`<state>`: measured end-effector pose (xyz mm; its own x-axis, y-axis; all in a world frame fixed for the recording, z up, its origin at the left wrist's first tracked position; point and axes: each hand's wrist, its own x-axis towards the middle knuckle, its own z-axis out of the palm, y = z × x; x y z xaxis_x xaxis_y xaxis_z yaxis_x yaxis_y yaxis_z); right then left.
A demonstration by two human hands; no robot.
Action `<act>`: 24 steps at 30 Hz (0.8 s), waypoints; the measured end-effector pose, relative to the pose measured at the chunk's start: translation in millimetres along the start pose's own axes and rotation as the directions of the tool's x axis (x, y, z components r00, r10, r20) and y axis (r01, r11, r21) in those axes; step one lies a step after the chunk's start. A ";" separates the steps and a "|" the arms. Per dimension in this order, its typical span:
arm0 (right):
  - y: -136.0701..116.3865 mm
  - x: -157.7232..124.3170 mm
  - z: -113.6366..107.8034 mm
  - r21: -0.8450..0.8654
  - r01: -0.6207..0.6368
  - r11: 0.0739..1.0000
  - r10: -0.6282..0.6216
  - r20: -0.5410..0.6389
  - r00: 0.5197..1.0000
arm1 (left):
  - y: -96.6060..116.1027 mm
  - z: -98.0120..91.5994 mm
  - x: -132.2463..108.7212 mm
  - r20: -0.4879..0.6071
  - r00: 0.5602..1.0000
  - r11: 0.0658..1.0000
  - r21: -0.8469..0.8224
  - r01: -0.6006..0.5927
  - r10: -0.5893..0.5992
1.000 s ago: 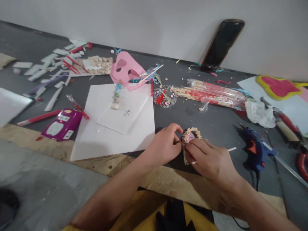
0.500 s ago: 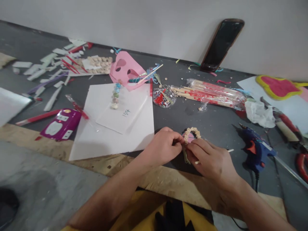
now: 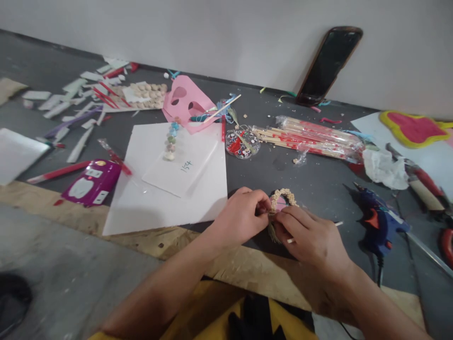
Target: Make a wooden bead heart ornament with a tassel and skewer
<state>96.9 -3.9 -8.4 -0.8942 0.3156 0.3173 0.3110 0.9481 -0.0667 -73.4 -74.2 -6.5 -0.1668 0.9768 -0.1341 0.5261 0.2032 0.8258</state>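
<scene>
Near the table's front edge, a ring ornament covered in small cream beads shows above my fingers. Pink shows inside the ring, and a pale green tassel hangs from its lower side. My left hand is closed in a pinch at the ring's lower left edge, where the tassel joins. My right hand is closed over the ring's lower right part, its fingers hiding that side. A thin white stick passes beneath the right hand, with both ends showing. Exactly what lies between the left fingertips is hidden.
Right of my hands lies a blue glue gun, pliers behind it. Wrapped wooden sticks and a case of small beads lie behind. White sheets and a purple box are left; a phone leans on the wall.
The view has shifted slightly. My hands keep the same hold on the ring, with only slight finger movement; the tassel hangs a little differently.
</scene>
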 end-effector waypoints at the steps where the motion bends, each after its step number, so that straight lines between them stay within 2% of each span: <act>1: 0.2 -0.2 -0.2 -0.001 0.003 1.000 -0.003 -0.004 1.000 | 0.3 -0.1 -0.1 0.001 1.000 1.000 0.010 -0.005 0.005; 9: -0.2 0.6 -0.3 0.003 0.008 1.000 -0.008 -0.005 1.000 | -3.1 1.6 -1.5 0.021 0.994 0.991 0.078 -0.110 0.109; 16: -0.7 -0.1 0.6 0.021 -0.003 1.000 0.002 0.015 1.000 | -7.1 -2.0 -7.0 0.070 0.942 0.901 0.279 -0.334 0.327; 24: -0.3 1.6 -0.1 0.042 -0.007 0.999 0.006 0.024 1.000 | -5.3 -0.7 -11.6 0.104 0.942 0.823 0.461 -0.330 0.320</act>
<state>95.4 -3.7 -7.8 -0.8998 0.3223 0.2940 0.3034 0.9466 -0.1090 -74.8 -86.7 -8.9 0.0975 0.9919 0.0810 0.8731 -0.1243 0.4714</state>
